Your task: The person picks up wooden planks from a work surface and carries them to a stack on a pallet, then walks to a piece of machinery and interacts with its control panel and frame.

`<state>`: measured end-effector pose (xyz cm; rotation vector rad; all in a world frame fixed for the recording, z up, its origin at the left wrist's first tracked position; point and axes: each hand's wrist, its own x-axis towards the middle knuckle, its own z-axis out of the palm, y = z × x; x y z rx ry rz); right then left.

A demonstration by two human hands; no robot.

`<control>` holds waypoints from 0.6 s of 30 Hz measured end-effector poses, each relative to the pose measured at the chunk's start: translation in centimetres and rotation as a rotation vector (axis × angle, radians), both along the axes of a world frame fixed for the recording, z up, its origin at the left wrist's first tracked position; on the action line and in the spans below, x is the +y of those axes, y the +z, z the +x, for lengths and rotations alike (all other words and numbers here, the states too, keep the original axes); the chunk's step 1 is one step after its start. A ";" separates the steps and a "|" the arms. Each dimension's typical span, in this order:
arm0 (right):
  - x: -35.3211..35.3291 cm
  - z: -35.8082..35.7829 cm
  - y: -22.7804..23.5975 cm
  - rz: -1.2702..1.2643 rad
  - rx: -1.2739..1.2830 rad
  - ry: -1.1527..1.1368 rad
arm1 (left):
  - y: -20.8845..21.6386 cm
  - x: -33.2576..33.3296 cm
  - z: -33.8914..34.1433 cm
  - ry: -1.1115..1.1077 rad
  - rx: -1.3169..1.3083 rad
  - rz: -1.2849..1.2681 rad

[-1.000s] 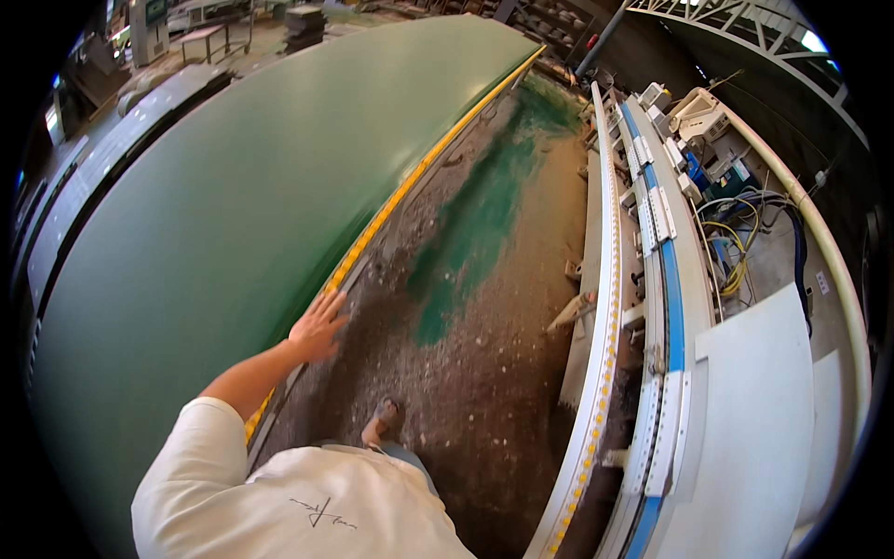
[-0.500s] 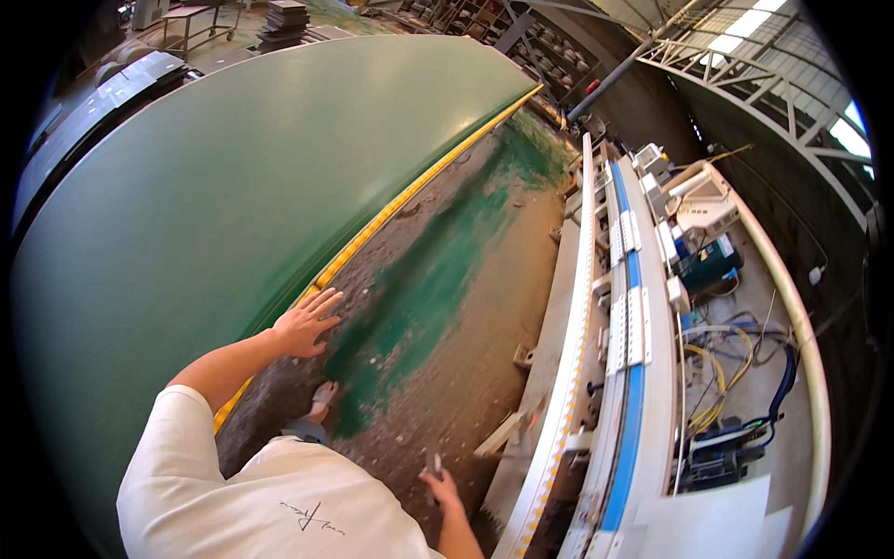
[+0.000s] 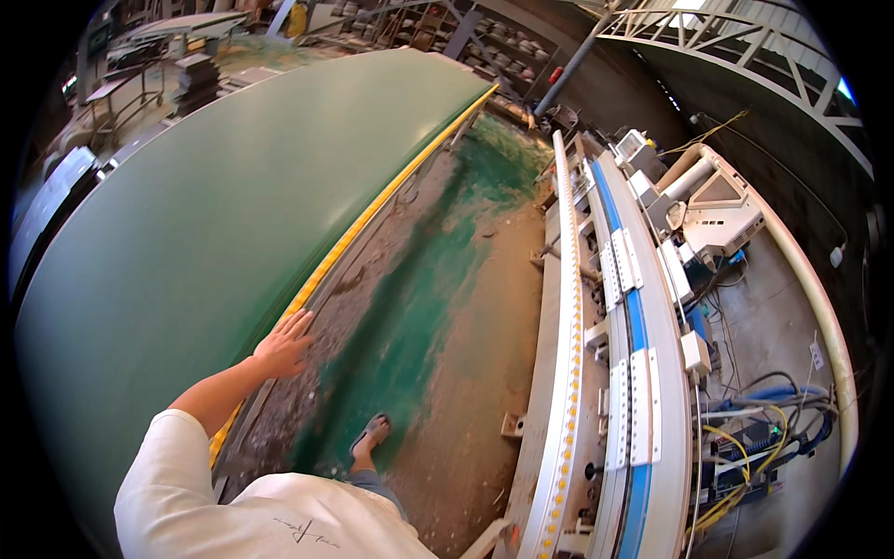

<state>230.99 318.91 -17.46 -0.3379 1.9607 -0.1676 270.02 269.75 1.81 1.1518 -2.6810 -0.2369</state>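
Note:
My left hand (image 3: 282,345) rests flat, fingers spread, on the edge of a long green panel (image 3: 214,214) where its yellow strip (image 3: 372,219) runs. It holds nothing. My right hand is out of view. My white sleeve and shirt (image 3: 242,508) fill the lower left, and my sandalled foot (image 3: 371,435) stands on the dirty floor.
A narrow aisle of dusty concrete with green paint stains (image 3: 438,307) runs between the panel and a long white and blue machine rail (image 3: 624,354) on the right. Cables and boxes (image 3: 745,438) lie beyond the rail. Racks and stacked goods (image 3: 200,70) stand far off.
I have moved forward along the aisle, with my left hand sliding along the panel's edge. My right hand, seen low in the frame half a second ago, has dropped out of view.

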 end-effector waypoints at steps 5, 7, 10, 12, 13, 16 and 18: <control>-16.3 -11.5 0.3 -0.038 -0.030 0.028 | -1.0 -14.2 -7.2 0.039 -0.058 0.016; -23.2 -15.7 1.0 -0.133 -0.059 0.038 | -0.5 -20.1 -9.3 0.050 -0.019 -0.024; -36.4 -26.7 0.7 -0.247 0.027 -0.068 | -0.4 -29.5 -14.7 0.076 0.030 0.045; -50.6 -30.2 6.1 -0.303 0.066 -0.028 | -0.7 -35.6 -16.9 0.113 0.026 0.009; -55.9 -31.6 8.8 -0.297 0.046 -0.011 | -0.7 -38.4 -18.4 0.107 0.040 0.035; -67.5 -37.5 7.8 -0.366 0.112 0.023 | -0.8 -50.1 -23.9 0.088 0.075 0.004; -73.5 -39.5 6.0 -0.355 0.086 0.009 | -1.0 -58.2 -27.0 0.113 0.092 -0.015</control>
